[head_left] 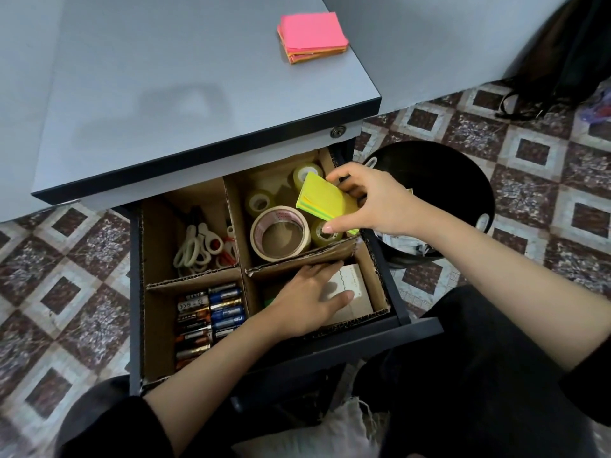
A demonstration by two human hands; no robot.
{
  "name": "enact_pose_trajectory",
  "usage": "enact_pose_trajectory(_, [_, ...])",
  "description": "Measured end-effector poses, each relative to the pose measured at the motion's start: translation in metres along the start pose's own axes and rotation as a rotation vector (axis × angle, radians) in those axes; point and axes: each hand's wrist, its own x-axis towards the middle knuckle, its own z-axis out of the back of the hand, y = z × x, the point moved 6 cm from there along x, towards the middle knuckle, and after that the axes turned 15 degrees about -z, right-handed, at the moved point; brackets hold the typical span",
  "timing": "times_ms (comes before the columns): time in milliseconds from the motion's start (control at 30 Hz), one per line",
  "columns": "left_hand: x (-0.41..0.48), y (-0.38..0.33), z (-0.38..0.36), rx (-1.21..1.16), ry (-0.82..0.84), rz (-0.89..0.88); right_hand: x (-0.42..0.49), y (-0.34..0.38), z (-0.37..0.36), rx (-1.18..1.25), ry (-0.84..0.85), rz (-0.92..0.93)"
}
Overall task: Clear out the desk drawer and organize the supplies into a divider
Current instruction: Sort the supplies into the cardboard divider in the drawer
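Patterned tile floor surrounds a grey desk (165, 94), its drawer (347, 338) open at centre frame. From my station I read the right hand's fingers (334, 177) as clamped on a yellow sticky-note pad (325, 200), thumb on the near edge and fingertips on the far one. The right hand (370, 203) holds it tilted above the upper-right compartment of the cardboard divider (195, 279), over the tape rolls (280, 233).

The left hand (307, 302) lies flat, fingers straight and together, on a pale card box (357, 279) in the lower-right compartment.

I judge the pad light and slightly floppy, a glued paper block whose sheets could fan open. Pinching across opposite edges, as here, looks safest.

The divider walls are raw corrugated board, soft at the edges. Scissors (198, 249) with smooth loop handles fill the upper-left compartment, and cylindrical batteries (211, 319) fill the lower-left. A pink pad (313, 36) sits on the desk at upper centre.
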Motion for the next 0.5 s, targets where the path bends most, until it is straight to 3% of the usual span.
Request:
enact_pose_trajectory(133, [-0.001, -0.009, 0.001, -0.117, 0.001, -0.041, -0.004, 0.001, 0.003, -0.026, 0.004, -0.003])
enact_pose_trajectory(300, [-0.018, -0.021, 0.008, 0.016, -0.020, -0.124, -0.013, 0.001, 0.011, -0.021, 0.027, -0.014])
enact_pose_trajectory(433, [-0.039, -0.004, 0.022, -0.014, -0.285, 0.052, -0.024, 0.001, 0.014, -0.011, 0.093, -0.013])
enact_pose_trajectory(500, [-0.045, 0.009, 0.019, -0.119, -0.324, 0.203, -0.031, 0.003, 0.013, -0.056, 0.154, -0.010])
